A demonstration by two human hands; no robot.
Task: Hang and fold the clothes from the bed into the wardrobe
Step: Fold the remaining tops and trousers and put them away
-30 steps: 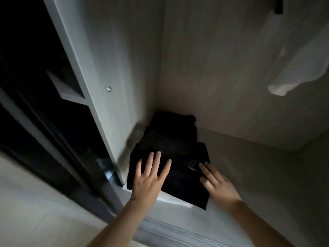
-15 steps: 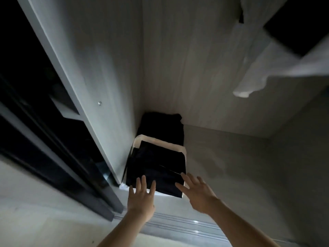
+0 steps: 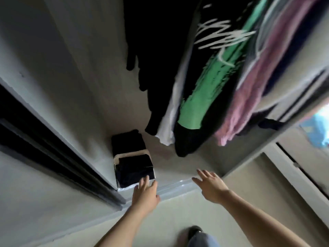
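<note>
Now both our hands are off the stack (image 3: 134,169). A second ago they lay flat on its top, and since then they have slid back over its near edge. Our left hand (image 3: 145,193) hangs at that edge, fingers straight and loosely spread, holding nothing. Its fingertips overlap the dark cloth in view, and we cannot tell whether they touch it. Our right hand (image 3: 211,186) has drawn further off, to the right of the stack over the track (image 3: 170,187), fingers spread wide and empty.

The stack has stayed put: folded dark clothes with a pale layer between, on the base (image 3: 187,163) of the wardrobe (image 3: 80,68), against its left wall.

The view has pulled back and tipped up, so hanging clothes now fill the top. There is a black garment (image 3: 151,50), a white one (image 3: 169,122), a black top with green and white print (image 3: 194,104) and a pink one (image 3: 249,90). Before, only the white hem showed.

The hanging pieces are blurred and cut off by the top edge. We cannot count the pieces in the stack, because the dark folds merge. At the bottom edge a shoe (image 3: 195,230) and a denim knee (image 3: 203,240) show only in part. The bright blue patch (image 3: 318,129) at far right is too smeared to name.
</note>
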